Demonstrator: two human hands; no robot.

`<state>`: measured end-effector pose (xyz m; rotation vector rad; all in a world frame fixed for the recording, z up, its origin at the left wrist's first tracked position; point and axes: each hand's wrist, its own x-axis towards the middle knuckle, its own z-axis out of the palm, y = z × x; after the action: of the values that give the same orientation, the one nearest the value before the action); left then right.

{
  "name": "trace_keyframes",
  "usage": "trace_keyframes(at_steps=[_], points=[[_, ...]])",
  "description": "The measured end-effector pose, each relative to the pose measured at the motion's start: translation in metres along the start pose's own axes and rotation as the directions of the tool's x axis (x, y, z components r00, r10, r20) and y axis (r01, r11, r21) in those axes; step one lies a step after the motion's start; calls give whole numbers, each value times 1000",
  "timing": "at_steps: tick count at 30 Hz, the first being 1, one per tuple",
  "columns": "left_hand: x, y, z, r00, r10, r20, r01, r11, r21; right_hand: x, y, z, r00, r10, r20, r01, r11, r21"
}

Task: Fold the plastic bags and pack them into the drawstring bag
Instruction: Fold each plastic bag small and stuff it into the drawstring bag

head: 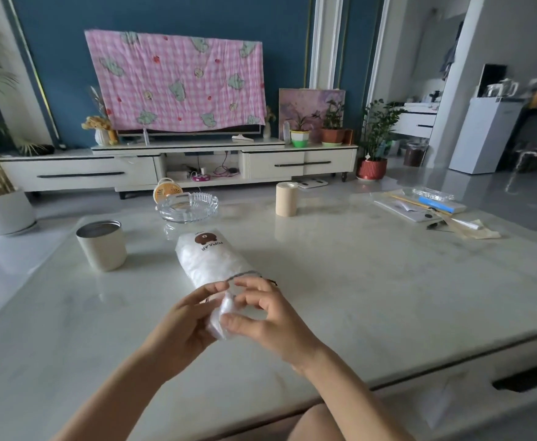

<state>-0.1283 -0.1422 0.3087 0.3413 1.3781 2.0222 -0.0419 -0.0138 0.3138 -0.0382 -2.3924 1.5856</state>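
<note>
A translucent white drawstring bag [208,259] with a brown bear logo and the word POPULAR lies on the marble table [372,281], stuffed and bulging, its mouth toward me. A dark drawstring [245,274] runs across the mouth. My left hand [186,316] and my right hand [264,310] meet at the opening, both holding a small folded clear plastic bag [224,313] between thumbs and fingers, just at the bag's mouth.
A cream cup [101,245] stands left of the drawstring bag. A glass ashtray [188,206] and a beige cylinder [286,198] sit farther back. Papers, a blue box and chopstick-like sticks [426,206] lie at the far right. The table's near edge runs lower right.
</note>
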Motion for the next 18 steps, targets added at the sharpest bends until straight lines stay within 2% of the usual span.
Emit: trace_keyframes(at_steps=[2, 4, 5, 6, 7, 8, 9, 10, 11, 12, 13, 15, 18], points=[[-2, -5, 4, 981, -191, -45, 191, 982, -15, 0, -2, 7, 1000, -4, 25, 1, 992, 128], [1, -11, 4, 964, -250, -88, 256, 964, 66, 1, 3, 16, 997, 28, -70, -3, 943, 332], [1, -14, 5, 967, -214, -141, 238, 953, 188, 2, 7, 21, 981, 88, -173, -9, 912, 411], [3, -18, 3, 973, -106, -205, 172, 927, 334, 3, 12, 24, 948, 138, -286, 0, 900, 435], [6, -23, -2, 963, 71, -260, 70, 866, 495, 3, 17, 27, 913, 166, -373, 10, 904, 427], [11, -27, -7, 919, 292, -265, -45, 745, 666, 3, 21, 29, 885, 169, -434, 29, 910, 414], [16, -28, -12, 852, 477, -216, -122, 582, 804, 3, 23, 30, 866, 162, -474, 42, 919, 391], [24, -30, -18, 793, 592, -148, -140, 412, 901, 3, 25, 30, 853, 147, -500, 48, 933, 356], [33, -32, -24, 770, 632, -88, -111, 268, 957, 2, 27, 30, 848, 133, -513, 43, 947, 317], [42, -34, -30, 783, 620, -50, -72, 171, 983, 1, 28, 31, 850, 128, -511, 29, 958, 287], [50, -36, -34, 813, 579, -62, -23, 137, 990, 1, 31, 33, 858, 132, -497, 5, 965, 264], [60, -39, -35, 850, 503, -158, 97, 145, 985, 1, 38, 36, 881, 141, -451, -41, 973, 226], [64, -41, -34, 838, 517, -174, 185, 31, 982, 2, 49, 34, 890, 85, -447, -43, 994, 104]])
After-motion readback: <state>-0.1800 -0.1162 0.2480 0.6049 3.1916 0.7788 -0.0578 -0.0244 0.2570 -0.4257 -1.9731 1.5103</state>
